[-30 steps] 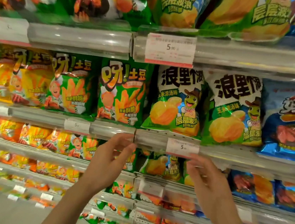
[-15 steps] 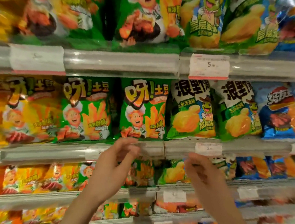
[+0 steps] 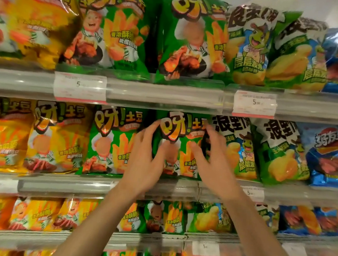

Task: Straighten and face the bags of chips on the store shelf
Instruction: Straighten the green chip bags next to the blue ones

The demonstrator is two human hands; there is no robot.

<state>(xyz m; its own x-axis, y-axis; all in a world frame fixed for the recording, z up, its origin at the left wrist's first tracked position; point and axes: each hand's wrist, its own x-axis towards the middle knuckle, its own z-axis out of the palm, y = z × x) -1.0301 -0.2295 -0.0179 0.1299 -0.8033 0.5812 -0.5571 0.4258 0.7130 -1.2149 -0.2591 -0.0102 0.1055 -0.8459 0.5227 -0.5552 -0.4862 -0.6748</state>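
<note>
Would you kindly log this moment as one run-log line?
left hand: fingers on green fries-print chip bag, left edge | right hand: on its right edge | bag: upright, middle shelf | phase: straightening

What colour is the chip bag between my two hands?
Green, with orange fries and yellow lettering: the chip bag, seen clearest in the head view.

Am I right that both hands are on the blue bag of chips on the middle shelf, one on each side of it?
Not quite: the head view shows the left hand and right hand either side of a green bag of chips, not a blue one. It is on the middle shelf.
</note>
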